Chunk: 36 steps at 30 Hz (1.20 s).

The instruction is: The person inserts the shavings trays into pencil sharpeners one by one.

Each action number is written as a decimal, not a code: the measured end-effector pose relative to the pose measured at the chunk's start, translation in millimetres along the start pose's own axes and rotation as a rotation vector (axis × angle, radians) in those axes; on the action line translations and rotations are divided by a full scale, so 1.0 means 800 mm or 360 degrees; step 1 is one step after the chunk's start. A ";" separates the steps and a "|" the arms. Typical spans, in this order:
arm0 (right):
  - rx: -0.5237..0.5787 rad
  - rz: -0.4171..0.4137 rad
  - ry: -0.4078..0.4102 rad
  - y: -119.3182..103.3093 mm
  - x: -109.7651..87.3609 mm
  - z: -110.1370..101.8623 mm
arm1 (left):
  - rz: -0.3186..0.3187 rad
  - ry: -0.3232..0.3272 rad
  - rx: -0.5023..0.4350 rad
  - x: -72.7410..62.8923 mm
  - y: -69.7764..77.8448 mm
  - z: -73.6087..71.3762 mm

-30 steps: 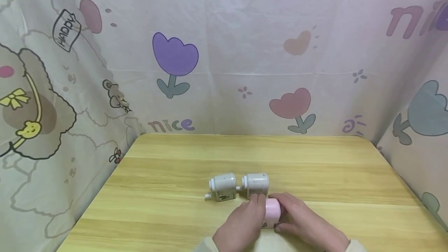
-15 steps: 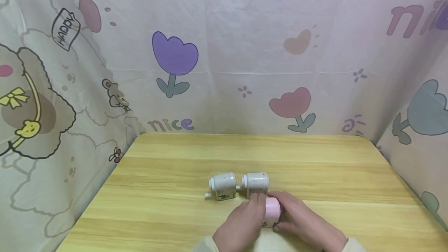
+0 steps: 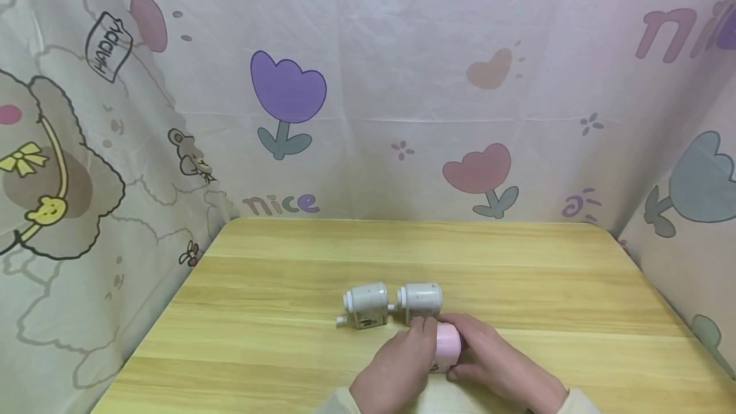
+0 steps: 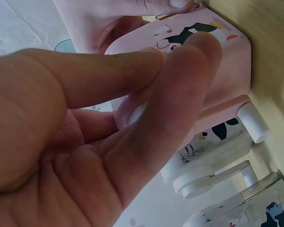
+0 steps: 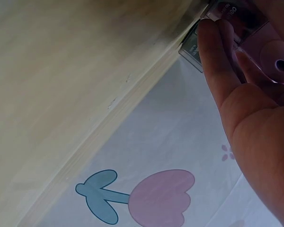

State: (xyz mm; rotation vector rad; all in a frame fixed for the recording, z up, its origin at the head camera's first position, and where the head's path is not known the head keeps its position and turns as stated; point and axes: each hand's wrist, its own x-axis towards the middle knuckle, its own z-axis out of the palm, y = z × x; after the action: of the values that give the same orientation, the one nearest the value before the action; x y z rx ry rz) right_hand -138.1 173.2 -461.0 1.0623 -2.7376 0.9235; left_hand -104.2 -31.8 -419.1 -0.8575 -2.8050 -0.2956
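A pink crank pencil sharpener (image 3: 448,345) stands on the table near its front, between my two hands. My left hand (image 3: 397,363) is on its left side; in the left wrist view the thumb and fingers close around its front knob, partly hidden. The crank's white handle (image 4: 253,123) sticks out below those fingers. From the right, my right hand (image 3: 497,360) grips the body, thumb low on the near side and fingers on the far side. In the right wrist view, the round pencil hole (image 5: 281,65) shows in a pink end, beside the fingers.
Just behind the pink one stands a white pencil sharpener (image 3: 422,299), its lower part overlapped by my left fingers. Another white pencil sharpener (image 3: 369,304) stands left of it, crank facing left. A patterned curtain (image 3: 368,82) hangs behind the wooden table (image 3: 259,299).
My right hand has shifted very slightly left against the pink sharpener. The left hand and both white sharpeners hold their places.
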 end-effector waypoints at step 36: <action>0.0170 0.0240 -0.0113 0.012 -0.026 -0.018 | 0.0027 -0.0106 -0.0105 0.007 0.001 -0.005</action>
State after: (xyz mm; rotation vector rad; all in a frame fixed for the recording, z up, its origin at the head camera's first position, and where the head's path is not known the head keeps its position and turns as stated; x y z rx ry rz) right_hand -130.7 199.1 -459.7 0.9309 -2.8895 1.0840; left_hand -107.9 -28.9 -413.4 -0.9215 -2.8618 -0.3653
